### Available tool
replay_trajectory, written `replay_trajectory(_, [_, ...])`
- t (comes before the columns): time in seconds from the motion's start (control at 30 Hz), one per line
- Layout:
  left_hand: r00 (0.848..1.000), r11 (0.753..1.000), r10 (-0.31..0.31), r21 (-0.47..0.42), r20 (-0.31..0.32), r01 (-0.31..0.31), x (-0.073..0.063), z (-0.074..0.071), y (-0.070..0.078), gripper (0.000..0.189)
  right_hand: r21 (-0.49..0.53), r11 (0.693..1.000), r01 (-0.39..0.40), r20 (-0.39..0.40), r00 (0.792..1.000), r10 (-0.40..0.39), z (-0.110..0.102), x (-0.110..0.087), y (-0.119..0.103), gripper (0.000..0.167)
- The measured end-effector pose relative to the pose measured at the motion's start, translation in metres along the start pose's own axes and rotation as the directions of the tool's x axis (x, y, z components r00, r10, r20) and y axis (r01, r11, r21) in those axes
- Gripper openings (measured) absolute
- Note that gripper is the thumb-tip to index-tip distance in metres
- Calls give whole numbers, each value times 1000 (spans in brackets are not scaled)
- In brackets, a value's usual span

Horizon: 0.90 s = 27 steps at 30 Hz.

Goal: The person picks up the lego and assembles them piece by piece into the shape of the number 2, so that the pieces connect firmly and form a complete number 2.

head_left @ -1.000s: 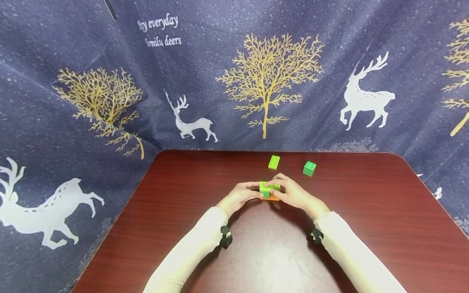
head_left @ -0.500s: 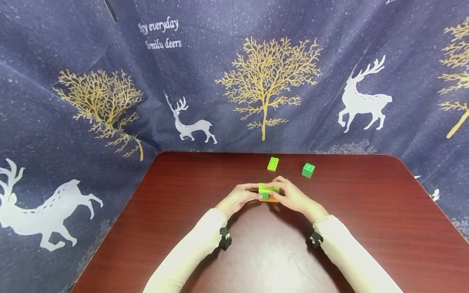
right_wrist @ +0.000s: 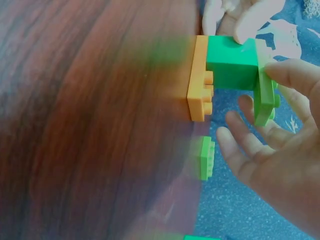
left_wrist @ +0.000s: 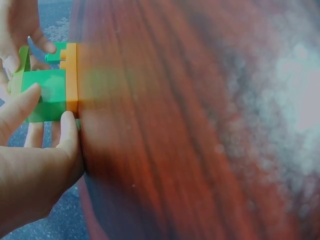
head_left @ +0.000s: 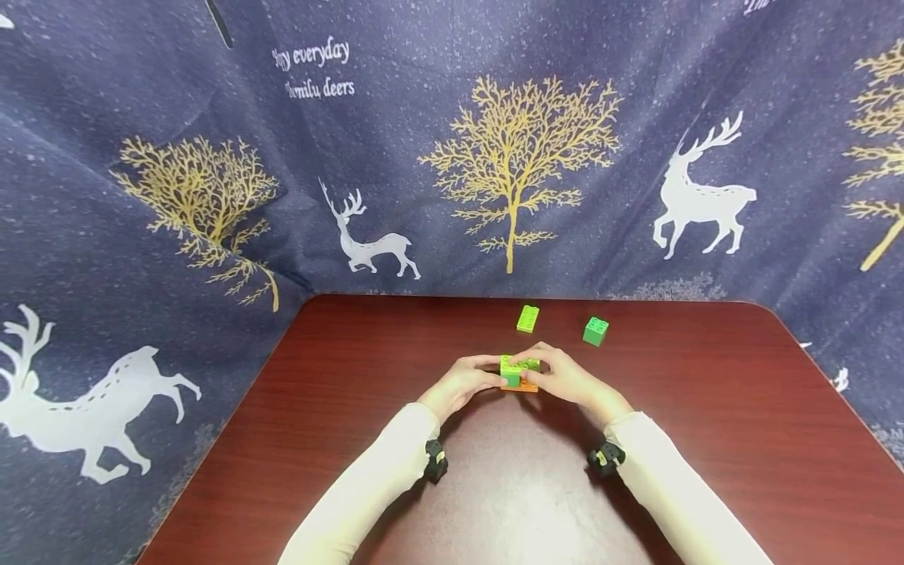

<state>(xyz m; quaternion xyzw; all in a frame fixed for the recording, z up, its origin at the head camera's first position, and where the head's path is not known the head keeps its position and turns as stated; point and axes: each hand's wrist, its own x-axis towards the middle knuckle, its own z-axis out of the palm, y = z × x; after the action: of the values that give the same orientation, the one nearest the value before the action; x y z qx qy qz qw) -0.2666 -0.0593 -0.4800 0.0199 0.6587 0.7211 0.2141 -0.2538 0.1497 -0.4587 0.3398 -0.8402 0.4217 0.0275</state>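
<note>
A small building-block stack stands on the table: an orange plate [right_wrist: 196, 80] at the bottom, a green block [right_wrist: 232, 62] on one end, and a lime-green plate [right_wrist: 263, 97] on top. That top plate overhangs toward the right, leaving a gap above the orange studs. My left hand [head_left: 462, 380] grips the stack's left end, its thumb on the green block and a finger by the orange plate. From the right, my right hand [head_left: 565, 378] pinches the lime-green plate. Some of its fingertips are hidden behind the stack.
Behind the stack lie a loose lime-green plate [head_left: 528, 318] and, farther right, a loose green block [head_left: 595, 331]. The dark red wooden table [head_left: 374, 337] ends at a blue cloth [head_left: 395, 141] printed with deer and trees.
Both hands stay on the stack with barely any shift. The whole head view drifts slightly downward in frame; the loose pieces stay put.
</note>
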Motion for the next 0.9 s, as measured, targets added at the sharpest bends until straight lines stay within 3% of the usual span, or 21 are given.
replay_trajectory(0.4, [1000,1000,4,2,-1,-4,-1,1,0,49,-18,998,-63,22,998,64,-1,-2,-3,26])
replay_trajectory(0.63, [1000,1000,8,3,0,-8,1,0,-2,48,26,996,-90,27,996,89,-2,-3,-3,28])
replay_trajectory(0.9, [1000,1000,-1,3,5,1,0,0,-1,49,31,999,-42,28,999,42,-3,-2,0,29])
